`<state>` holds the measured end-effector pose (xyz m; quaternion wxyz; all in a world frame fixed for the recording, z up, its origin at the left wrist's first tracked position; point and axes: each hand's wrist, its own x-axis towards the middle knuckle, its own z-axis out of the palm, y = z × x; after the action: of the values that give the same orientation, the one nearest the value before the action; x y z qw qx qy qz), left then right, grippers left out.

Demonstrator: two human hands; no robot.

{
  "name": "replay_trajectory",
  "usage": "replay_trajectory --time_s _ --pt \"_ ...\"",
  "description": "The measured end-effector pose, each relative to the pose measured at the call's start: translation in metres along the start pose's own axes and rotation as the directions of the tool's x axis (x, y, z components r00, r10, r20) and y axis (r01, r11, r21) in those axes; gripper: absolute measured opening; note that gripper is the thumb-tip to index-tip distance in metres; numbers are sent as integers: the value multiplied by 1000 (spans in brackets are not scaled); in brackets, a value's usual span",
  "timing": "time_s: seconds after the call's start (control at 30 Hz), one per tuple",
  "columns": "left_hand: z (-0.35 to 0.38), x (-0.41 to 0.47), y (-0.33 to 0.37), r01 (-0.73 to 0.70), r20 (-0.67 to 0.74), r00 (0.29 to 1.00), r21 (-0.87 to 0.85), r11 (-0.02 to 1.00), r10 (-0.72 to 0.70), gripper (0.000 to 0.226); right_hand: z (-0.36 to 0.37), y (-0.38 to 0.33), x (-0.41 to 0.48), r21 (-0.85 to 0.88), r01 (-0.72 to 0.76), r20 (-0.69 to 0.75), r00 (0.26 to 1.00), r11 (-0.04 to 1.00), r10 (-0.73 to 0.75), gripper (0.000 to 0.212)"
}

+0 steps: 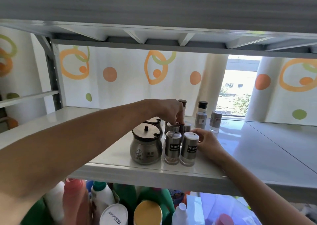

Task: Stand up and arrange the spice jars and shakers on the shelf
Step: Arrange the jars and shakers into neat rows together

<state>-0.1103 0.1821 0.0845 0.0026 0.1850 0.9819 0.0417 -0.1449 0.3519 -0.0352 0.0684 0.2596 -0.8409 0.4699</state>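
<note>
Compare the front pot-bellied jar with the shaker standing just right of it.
The jar is squat and bulging; the shaker is slim and straight-sided. The jar has a dark knobbed lid; the shaker has a steel top with a hole. Both are steel, labelled and upright on the shelf.

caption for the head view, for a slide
Left hand pinches a rear shaker, right hand holds a front shaker on the shelf.

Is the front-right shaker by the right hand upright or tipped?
Upright. The front-right shaker stands on its base on the shelf, cap up; the right hand holds its side.
</note>
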Motion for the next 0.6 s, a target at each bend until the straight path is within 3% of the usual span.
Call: replay_trajectory --time_s 0.6 --pt "-4 -8 9 -36 -12 999 -66 997 35 34 -5 5 -6 35 45 34 998 998 -46 35"
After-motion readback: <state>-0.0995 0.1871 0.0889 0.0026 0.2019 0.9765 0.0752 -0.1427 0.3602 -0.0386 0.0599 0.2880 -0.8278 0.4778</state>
